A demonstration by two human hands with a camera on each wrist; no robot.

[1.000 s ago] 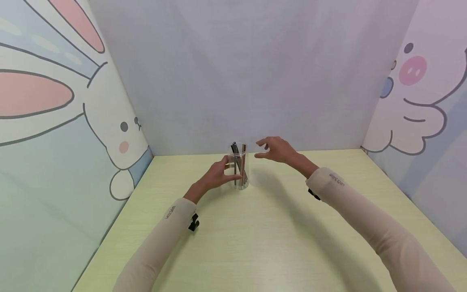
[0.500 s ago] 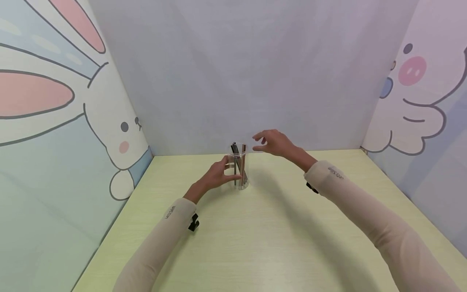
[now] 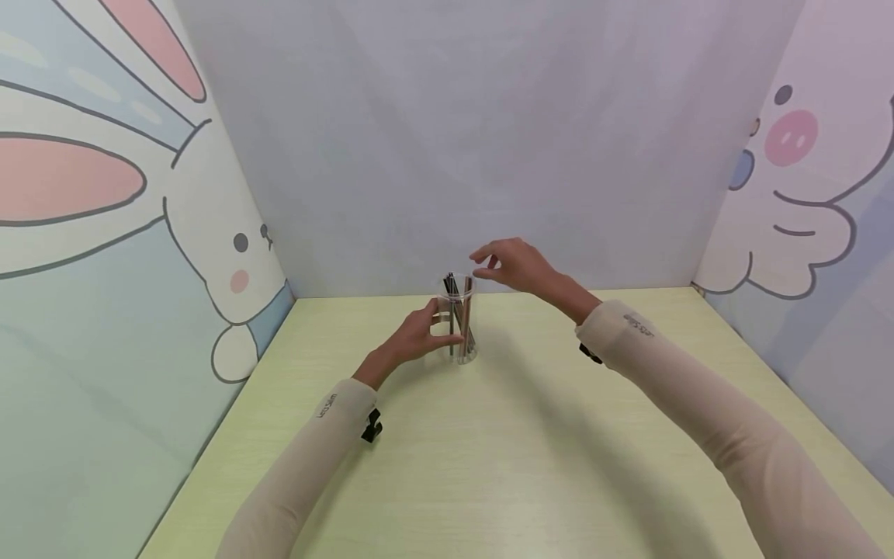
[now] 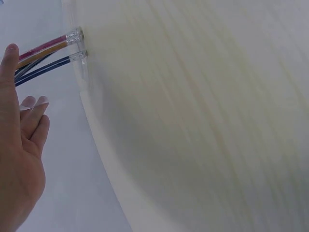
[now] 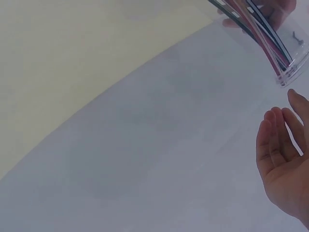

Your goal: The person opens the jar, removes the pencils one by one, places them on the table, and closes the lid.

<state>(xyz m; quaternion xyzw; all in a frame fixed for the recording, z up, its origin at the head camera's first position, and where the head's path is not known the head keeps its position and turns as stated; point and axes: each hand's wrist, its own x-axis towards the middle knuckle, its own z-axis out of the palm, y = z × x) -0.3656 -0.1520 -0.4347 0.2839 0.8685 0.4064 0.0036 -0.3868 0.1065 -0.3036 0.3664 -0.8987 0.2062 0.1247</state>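
A tall clear plastic cup (image 3: 472,318) stands upright at the back middle of the table, with several thin pencil-like sticks (image 3: 466,307) leaning inside it, dark and reddish-brown. My left hand (image 3: 414,335) holds the cup around its left side, thumb across the front. Coloured sticks (image 4: 43,50) show beyond that hand in the left wrist view, one pink and one orange. Above and right of the rim is my right hand (image 3: 515,266), fingers loosely bent, thumb apart, nothing between them. In the right wrist view its fingertips sit close to the cup's rim (image 5: 295,72).
The pale yellow-green wooden table (image 3: 447,466) meets a light grey cloth backdrop (image 3: 454,155) just behind the cup. Side panels carry a cartoon rabbit (image 3: 216,225) on the left and a pink-nosed character (image 3: 803,186) on the right.
My right hand has risen and moved left, from beside the cup to just over its rim's right edge. The left hand and the cup have stayed in place.
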